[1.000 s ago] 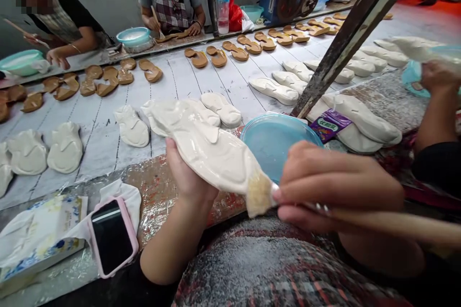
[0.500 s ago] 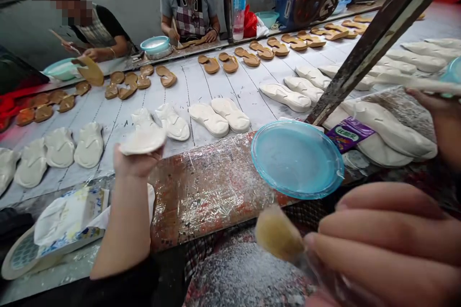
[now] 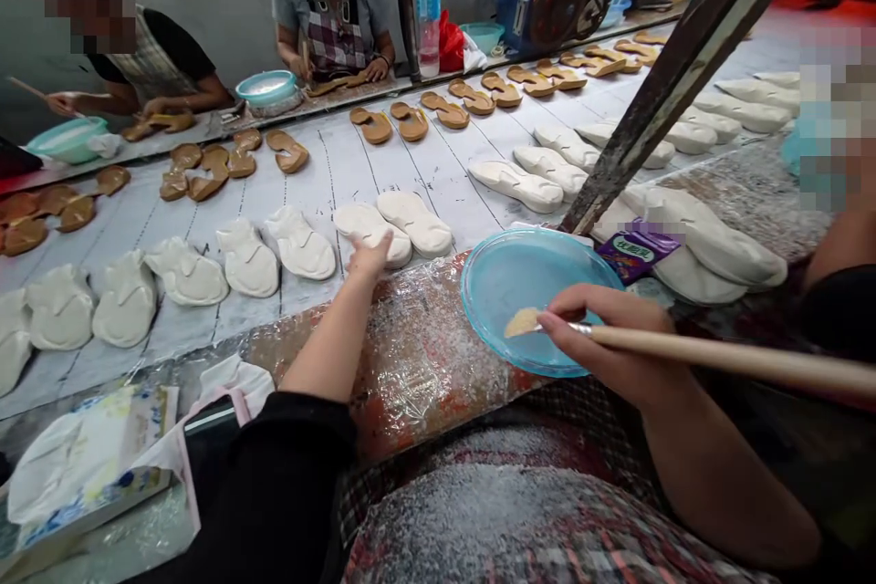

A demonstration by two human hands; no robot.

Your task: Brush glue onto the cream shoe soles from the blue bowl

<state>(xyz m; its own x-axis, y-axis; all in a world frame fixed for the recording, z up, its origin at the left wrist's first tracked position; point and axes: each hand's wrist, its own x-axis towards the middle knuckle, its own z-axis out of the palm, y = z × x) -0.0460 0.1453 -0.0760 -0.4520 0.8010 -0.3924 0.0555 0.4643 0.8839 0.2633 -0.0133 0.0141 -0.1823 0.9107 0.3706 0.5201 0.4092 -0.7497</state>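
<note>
**A:** What is the left hand (image 3: pixel 370 255) doing?

**B:** It is lying open and gripping nothing, with its fingertips touching the near end of a white-coated sole (image 3: pixel 370 233). That sole is resting flat on the surface (image 3: pixel 321 169), not far from the front edge and just beside a second white sole (image 3: pixel 414 224).

**A:** And the right hand (image 3: pixel 602 338)?

**B:** It is clenching a long wooden-handled brush (image 3: pixel 718 351) between thumb and fingers. The pale bristles (image 3: pixel 524 322) are reaching over a blue plastic plate (image 3: pixel 547 260), though I can't tell whether they are touching it.

**A:** Where is the plate sitting?

**B:** It is sitting on the clear plastic film (image 3: pixel 411 374) wrapping the front edge of the surface, with a purple sachet (image 3: pixel 636 251) lying just beside it.

**A:** What else is nearby?

**B:** More white soles are lying in rows across the surface, and tan soles (image 3: pixel 411 121) are lining up nearer the far edge. A tissue box (image 3: pixel 88 465) is sitting by the front left corner. Beyond the far edge, a co-worker (image 3: pixel 332 41) is sitting with both hands on a tan sole (image 3: pixel 332 87).
</note>
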